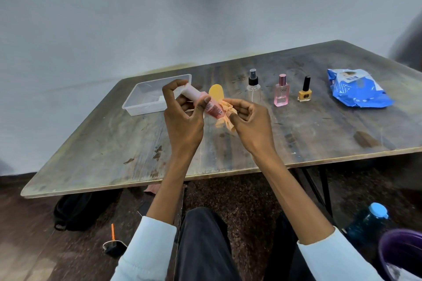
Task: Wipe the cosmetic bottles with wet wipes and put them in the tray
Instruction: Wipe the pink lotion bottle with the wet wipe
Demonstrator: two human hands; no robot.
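The left hand [182, 118] holds a pink tube-shaped cosmetic bottle [203, 104] above the surface [114, 143], tilted, its pale cap end up and to the left. The grip is closed round the bottle, thumb and fingers curled about its upper half. The right hand [249, 118] pinches a crumpled peach-coloured wet wipe [225, 116] against the lower end of the bottle; that grip is narrow, the fingertips bunched on the wipe.

A clear plastic tray [141, 100] sits on the surface to the left, behind the left hand. Its walls are transparent; a faint pale patch shows on its floor, and what it is cannot be told. None of the bottles in view is in it.

Behind the hands a yellow rounded item [217, 93] shows partly; its lower part is hidden. To its right three bottles stand upright in a row, apart from one another: a clear spray bottle [254, 86] with a black pump, a pink perfume bottle [282, 92] with a pink cap, and a yellow nail polish bottle [305, 91] with a black cap. Further right lies a blue wet wipe packet [356, 89], flat and creased.

On the floor at lower right are a blue-capped water bottle [370, 223] and the rim of a purple bucket [397, 251]. A black bag [73, 210] lies under the surface at left.
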